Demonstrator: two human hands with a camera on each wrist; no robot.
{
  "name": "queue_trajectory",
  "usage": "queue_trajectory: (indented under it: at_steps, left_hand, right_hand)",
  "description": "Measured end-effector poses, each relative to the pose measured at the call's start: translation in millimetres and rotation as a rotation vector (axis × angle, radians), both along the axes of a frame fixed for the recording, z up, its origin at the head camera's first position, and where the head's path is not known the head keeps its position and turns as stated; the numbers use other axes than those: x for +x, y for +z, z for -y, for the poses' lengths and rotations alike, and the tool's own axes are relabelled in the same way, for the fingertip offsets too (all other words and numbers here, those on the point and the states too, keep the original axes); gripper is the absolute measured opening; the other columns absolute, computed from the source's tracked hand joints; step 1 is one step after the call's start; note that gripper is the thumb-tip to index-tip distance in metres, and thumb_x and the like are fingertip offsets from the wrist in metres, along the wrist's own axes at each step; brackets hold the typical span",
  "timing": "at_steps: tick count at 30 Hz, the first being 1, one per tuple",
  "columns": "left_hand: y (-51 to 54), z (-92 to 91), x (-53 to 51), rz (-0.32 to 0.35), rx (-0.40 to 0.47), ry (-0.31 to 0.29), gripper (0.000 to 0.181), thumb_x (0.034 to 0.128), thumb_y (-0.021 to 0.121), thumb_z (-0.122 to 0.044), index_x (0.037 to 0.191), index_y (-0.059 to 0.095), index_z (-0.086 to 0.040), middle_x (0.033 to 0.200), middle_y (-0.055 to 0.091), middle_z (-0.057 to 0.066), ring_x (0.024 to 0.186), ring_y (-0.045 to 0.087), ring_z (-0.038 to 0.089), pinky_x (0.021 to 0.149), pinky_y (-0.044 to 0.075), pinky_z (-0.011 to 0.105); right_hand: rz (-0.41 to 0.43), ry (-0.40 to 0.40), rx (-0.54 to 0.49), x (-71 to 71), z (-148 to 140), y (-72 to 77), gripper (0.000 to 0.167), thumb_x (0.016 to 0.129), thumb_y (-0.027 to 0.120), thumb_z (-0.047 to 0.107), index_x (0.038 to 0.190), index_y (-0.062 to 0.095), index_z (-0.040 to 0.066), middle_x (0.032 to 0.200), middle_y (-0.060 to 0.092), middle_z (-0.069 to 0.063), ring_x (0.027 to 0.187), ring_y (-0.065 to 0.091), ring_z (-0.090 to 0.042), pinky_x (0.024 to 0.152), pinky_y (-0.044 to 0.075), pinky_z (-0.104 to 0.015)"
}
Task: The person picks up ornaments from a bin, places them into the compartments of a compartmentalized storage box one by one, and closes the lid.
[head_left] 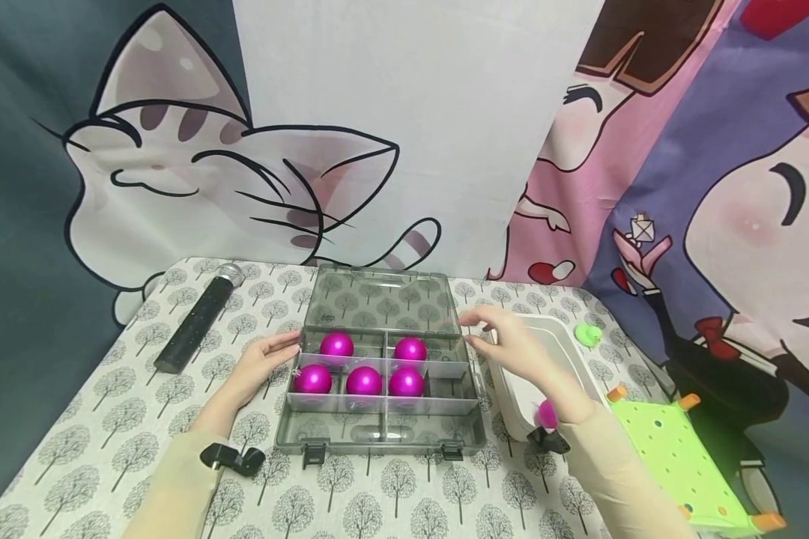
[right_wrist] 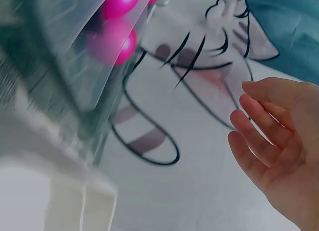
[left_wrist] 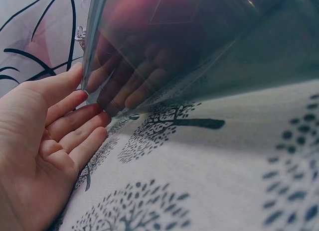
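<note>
A clear grey plastic compartment box lies with its lid tipped back toward the wall. Several shiny magenta balls sit in its back and middle rows; the front row holds none. My left hand is at the box's left side, fingers extended, and in the left wrist view its fingertips meet the clear wall. By the back right corner, near the lid's hinge, my right hand has its fingers loosely bent around nothing. The right wrist view shows that hand apart from the box.
Right of the box stands a white tray, with a magenta ball partly hidden by my right wrist. Beyond are a green toy duck and a lime green board with orange legs. A black microphone lies at the left.
</note>
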State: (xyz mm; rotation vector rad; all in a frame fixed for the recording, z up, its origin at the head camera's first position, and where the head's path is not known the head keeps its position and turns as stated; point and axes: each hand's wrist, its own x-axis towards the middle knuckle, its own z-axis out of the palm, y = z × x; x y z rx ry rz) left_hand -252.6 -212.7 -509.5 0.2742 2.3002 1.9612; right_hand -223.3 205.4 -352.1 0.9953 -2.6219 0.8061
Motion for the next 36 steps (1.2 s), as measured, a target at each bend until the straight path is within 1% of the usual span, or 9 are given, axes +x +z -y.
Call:
queue_trajectory:
  at_steps: [4,8,11,16,24,26,30,33,36]
  left_hand:
    - [-0.8,0.6,-0.1,-0.003,0.007,0.005,0.054,0.0960,0.062,-0.019,0.140,0.045,0.008,0.145,0.045,0.027,0.101,0.052,-0.017,0.094,0.041,0.005]
    - [-2.6,0.0,-1.3,-0.005,0.014,0.003,0.054,0.0960,0.062,-0.018,0.140,0.044,0.009,0.145,0.045,0.027,0.102,0.053,-0.017,0.094,0.042,0.006]
    - [-2.7,-0.3,-1.4,-0.004,0.008,0.003,0.054,0.0961,0.062,-0.018,0.140,0.044,0.009,0.145,0.045,0.027,0.102,0.053,-0.016,0.095,0.041,0.006]
    - [-1.2,0.2,-0.3,-0.001,-0.009,0.004,0.055,0.0960,0.062,-0.020,0.140,0.045,0.008,0.145,0.046,0.026,0.106,0.053,-0.012,0.095,0.041,0.006]
    - [-0.3,1.2,0.4,0.005,-0.023,0.007,0.055,0.0961,0.062,-0.021,0.140,0.045,0.007,0.146,0.045,0.025,0.121,0.055,0.008,0.095,0.041,0.007]
    - [-0.3,1.1,0.4,0.003,-0.023,0.010,0.055,0.0961,0.062,-0.021,0.140,0.045,0.007,0.146,0.045,0.025,0.120,0.055,0.005,0.095,0.042,0.007]
    - [-0.8,0.4,0.1,0.004,-0.016,0.012,0.055,0.0961,0.062,-0.021,0.140,0.045,0.007,0.145,0.046,0.026,0.110,0.054,-0.009,0.095,0.041,0.006]
    - [-1.3,0.1,-0.2,0.003,-0.007,0.013,0.055,0.0962,0.062,-0.020,0.140,0.045,0.008,0.145,0.046,0.026,0.104,0.053,-0.014,0.094,0.041,0.005]
    - [-1.7,0.0,-0.3,0.001,-0.002,0.016,0.054,0.0960,0.062,-0.020,0.140,0.045,0.008,0.145,0.046,0.027,0.103,0.053,-0.015,0.094,0.042,0.005]
  right_hand:
    - [-0.033,-0.040,0.036,-3.2,-22,-4.2,0.022,0.082,0.071,-0.004,0.103,0.068,0.001,0.101,0.072,-0.012,0.092,0.066,-0.030,0.077,0.058,-0.041]
    - [-0.058,-0.096,0.104,-3.2,-43,-6.7,0.023,0.081,0.073,-0.002,0.102,0.069,0.004,0.097,0.073,-0.008,0.087,0.067,-0.026,0.072,0.059,-0.037]
    - [-0.031,-0.133,0.140,-2.0,-59,-8.9,0.024,0.080,0.073,-0.002,0.103,0.069,0.004,0.097,0.073,-0.008,0.087,0.067,-0.026,0.072,0.059,-0.037]
    - [0.028,-0.142,0.148,-1.2,-81,-14.1,0.024,0.078,0.074,-0.002,0.101,0.068,0.002,0.097,0.072,-0.011,0.087,0.066,-0.027,0.071,0.059,-0.040]
    - [0.089,-0.117,0.188,1.1,-97,-16.5,0.025,0.076,0.077,-0.001,0.099,0.068,0.000,0.096,0.071,-0.011,0.085,0.066,-0.026,0.071,0.059,-0.042]
    - [0.129,-0.117,0.199,2.1,-98,-15.9,0.026,0.077,0.077,0.001,0.101,0.068,-0.002,0.097,0.070,-0.012,0.086,0.066,-0.028,0.072,0.059,-0.044]
    - [0.234,-0.111,0.241,3.7,-103,-14.9,0.030,0.078,0.077,0.005,0.105,0.067,-0.003,0.100,0.070,-0.015,0.090,0.066,-0.032,0.076,0.059,-0.046]
    - [0.272,-0.104,0.294,4.6,-106,-16.3,0.033,0.078,0.078,0.009,0.106,0.066,-0.003,0.101,0.070,-0.016,0.091,0.066,-0.032,0.078,0.058,-0.047]
    - [0.288,-0.091,0.353,5.6,-110,-18.8,0.036,0.077,0.079,0.012,0.107,0.066,-0.002,0.101,0.071,-0.015,0.091,0.067,-0.032,0.079,0.058,-0.046]
